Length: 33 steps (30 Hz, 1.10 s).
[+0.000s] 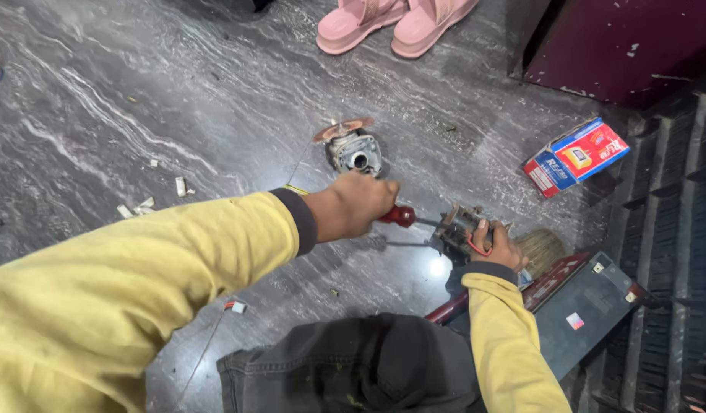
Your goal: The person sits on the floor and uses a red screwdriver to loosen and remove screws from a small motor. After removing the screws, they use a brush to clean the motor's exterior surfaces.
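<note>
Left hand point(360, 205): we clench it around the red screwdriver point(399, 216) handle.
Right hand point(499, 246): we grip the motor part point(458, 227), at 3 o'clock of the left hand.
Handling: the part seems to us heavy, stiff metal; we hold its body.

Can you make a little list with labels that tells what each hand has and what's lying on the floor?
left hand: grips a red-handled screwdriver, tip toward the motor part
right hand: holds a small motor part with a red wire
floor: grey marble
ahead: metal part with copper disc
right: red and blue box, brush, grey battery
top: pink shoes
left: white bits
</note>
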{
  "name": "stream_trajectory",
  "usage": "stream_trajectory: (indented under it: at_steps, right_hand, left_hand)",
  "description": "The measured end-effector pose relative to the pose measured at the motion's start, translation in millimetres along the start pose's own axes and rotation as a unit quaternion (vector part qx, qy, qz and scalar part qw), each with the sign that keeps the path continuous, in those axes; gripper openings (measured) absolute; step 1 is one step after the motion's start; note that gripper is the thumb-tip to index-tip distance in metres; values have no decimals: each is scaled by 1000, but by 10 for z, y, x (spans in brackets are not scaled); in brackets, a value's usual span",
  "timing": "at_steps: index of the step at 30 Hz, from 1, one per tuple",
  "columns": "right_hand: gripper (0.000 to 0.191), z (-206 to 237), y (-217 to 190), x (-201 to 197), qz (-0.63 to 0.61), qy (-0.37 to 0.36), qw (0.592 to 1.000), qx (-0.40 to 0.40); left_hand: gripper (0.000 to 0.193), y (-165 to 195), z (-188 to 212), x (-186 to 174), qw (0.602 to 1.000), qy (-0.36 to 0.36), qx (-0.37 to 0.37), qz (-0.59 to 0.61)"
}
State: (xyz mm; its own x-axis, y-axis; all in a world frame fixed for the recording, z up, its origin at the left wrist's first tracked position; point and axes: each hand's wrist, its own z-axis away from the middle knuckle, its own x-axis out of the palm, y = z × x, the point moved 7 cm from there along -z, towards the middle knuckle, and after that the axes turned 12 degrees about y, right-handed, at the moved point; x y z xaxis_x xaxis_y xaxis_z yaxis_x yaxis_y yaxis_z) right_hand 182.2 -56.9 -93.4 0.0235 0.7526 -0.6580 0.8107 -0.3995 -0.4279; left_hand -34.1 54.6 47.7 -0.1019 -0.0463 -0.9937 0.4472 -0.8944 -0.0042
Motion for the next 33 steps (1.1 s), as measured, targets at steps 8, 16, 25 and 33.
stream_trajectory:
  at_steps: [8,16,25,33]
  right_hand:
    - [44,-53,111,50,-43,-44,995,79]
    - [33,-23,25,56,-20,-40,999,-12]
    - [30,-3,-30,15,-7,-36,997,-62]
    - [29,-9,-1,45,-19,-42,998,-45]
  left_hand:
    - [28,347,-183,-197,849,142,243,-446]
    - [24,108,-282,-198,960,87,128,-232]
    - [28,76,-164,-204,981,-14,86,-172]
    - [23,42,-167,-194,984,-59,92,-143]
